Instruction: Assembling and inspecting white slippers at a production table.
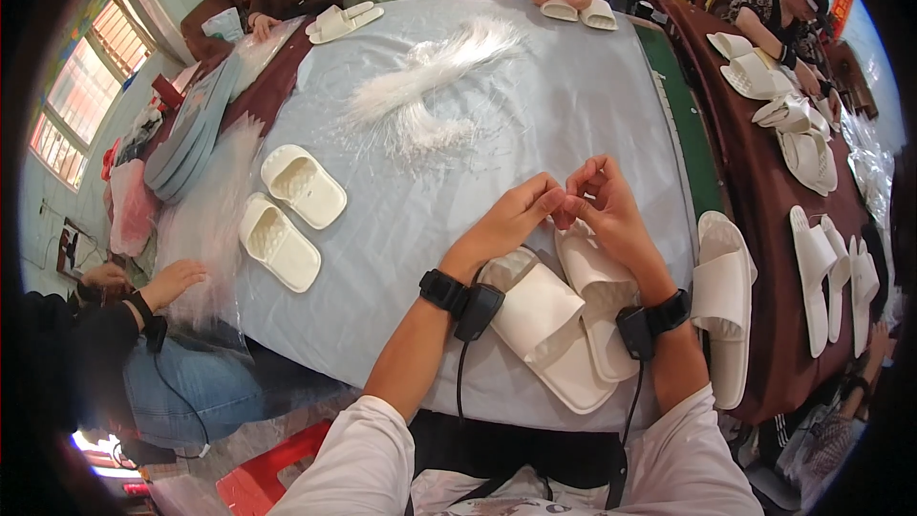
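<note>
Fingertips meeting, the left hand (514, 215) and the right hand (616, 215) come together; I cannot tell whether they are closed on anything between them. Below the grip, nearer the body, the left slipper (535, 311) and the right slipper (596, 279), both cream, lie close together. Their 2 long axes run away from the person, toe ends forward and leaning left, the left slipper slanting more. Pale grey cloth (411, 220) spreads beneath, with a bundle of clear strands (435, 81) beyond the grip. Left of the grip rests another pair (310, 191); right of it, a brown-covered table (764, 325). Far left is a barred window (86, 86). Far right, a red hanging (842, 8) shows no legible writing.
</note>
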`<state>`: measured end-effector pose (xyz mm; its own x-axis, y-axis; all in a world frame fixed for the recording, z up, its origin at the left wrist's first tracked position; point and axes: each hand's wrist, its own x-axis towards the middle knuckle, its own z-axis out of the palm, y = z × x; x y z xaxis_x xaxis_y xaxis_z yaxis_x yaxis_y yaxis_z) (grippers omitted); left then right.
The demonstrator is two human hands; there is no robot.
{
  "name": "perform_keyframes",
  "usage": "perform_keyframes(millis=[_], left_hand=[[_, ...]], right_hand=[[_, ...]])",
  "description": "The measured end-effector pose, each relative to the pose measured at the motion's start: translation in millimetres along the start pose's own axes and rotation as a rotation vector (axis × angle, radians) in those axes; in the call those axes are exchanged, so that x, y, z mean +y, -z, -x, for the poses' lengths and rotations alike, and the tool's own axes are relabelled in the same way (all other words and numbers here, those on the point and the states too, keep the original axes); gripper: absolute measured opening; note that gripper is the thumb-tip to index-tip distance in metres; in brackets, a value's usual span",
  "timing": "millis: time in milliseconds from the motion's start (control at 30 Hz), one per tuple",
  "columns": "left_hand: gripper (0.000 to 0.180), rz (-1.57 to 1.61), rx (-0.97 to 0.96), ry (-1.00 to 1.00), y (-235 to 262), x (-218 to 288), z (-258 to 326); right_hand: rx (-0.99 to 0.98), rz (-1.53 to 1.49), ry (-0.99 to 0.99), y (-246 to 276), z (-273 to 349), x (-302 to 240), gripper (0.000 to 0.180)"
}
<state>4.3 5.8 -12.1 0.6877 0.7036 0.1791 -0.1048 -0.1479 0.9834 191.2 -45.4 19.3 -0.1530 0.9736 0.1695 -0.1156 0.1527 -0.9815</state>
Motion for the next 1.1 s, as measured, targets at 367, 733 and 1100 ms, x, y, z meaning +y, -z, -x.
perform_keyframes(millis=[367, 733, 1100], left_hand=[[0.032, 0.195, -0.135, 0.022, -1.2, 3.4, 2.2], [0.036, -0.003, -0.063, 0.014, -0.9, 9.1, 0.1], [0.036, 0.043, 0.019, 0.009, -9.7, 8.8, -4.6]], right_hand=[[0.011, -0.173, 0.020, 2.2, -2.5, 0.8, 0.042], [-0.012, -0.185, -0.036, 8.6, -0.5, 2.2, 0.041], [-0.017, -0.207, -0.047, 2.3, -1.0, 3.7, 0.029]])
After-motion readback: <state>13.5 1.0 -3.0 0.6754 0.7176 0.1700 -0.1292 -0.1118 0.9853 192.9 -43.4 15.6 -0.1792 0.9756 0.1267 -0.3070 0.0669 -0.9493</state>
